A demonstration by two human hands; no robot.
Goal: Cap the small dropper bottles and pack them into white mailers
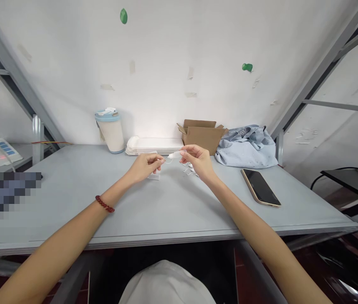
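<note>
Above the middle of the grey table, my right hand (197, 160) pinches a small white tapered piece (174, 155) between thumb and fingertips. My left hand (149, 165) has its thumb and forefinger closed at the thin tip of that piece, on something fine that looks like a thread or wire. A thin white loop hangs under the piece. Beneath my right hand lie several thin white cords (190, 169), partly hidden by it. Small white pieces (154, 175) sit on the table just behind and below my left hand.
At the back stand a cream cup with a blue lid (111, 131), a stack of white flat strips (156, 145), an open cardboard box (202, 137) and a bundled light blue cloth (246, 147). A phone (261, 188) lies at right. Metal frame posts flank the table (166, 211).
</note>
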